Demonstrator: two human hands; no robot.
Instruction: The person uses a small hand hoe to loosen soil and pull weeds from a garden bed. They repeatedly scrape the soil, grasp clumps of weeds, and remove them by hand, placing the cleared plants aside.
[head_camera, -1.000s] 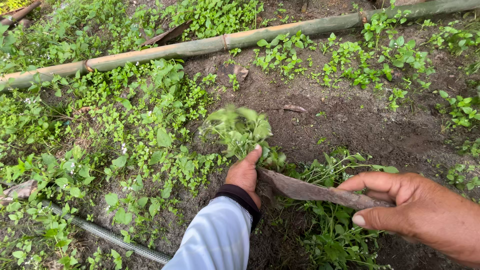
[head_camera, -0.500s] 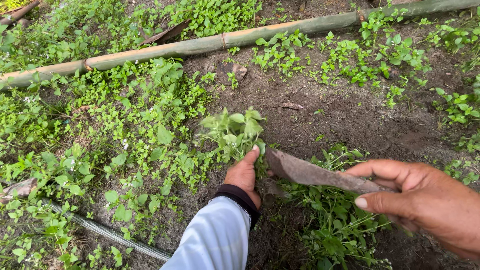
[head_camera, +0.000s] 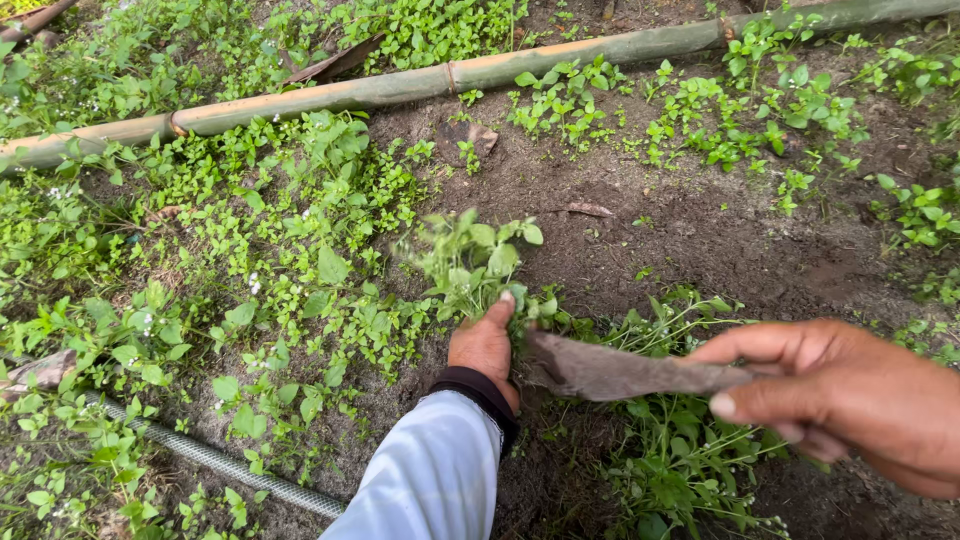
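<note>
A clump of weeds (head_camera: 478, 262) was gripped at its base by the closed fingers of the left hand (head_camera: 486, 348), low over the soil (head_camera: 700, 235). A rusty blade (head_camera: 620, 371) was pinched in the right hand (head_camera: 850, 400), its tip just beside the clump.

Bare soil (head_camera: 700, 240) open; bamboo pole (head_camera: 400, 88) bounds it.
</note>
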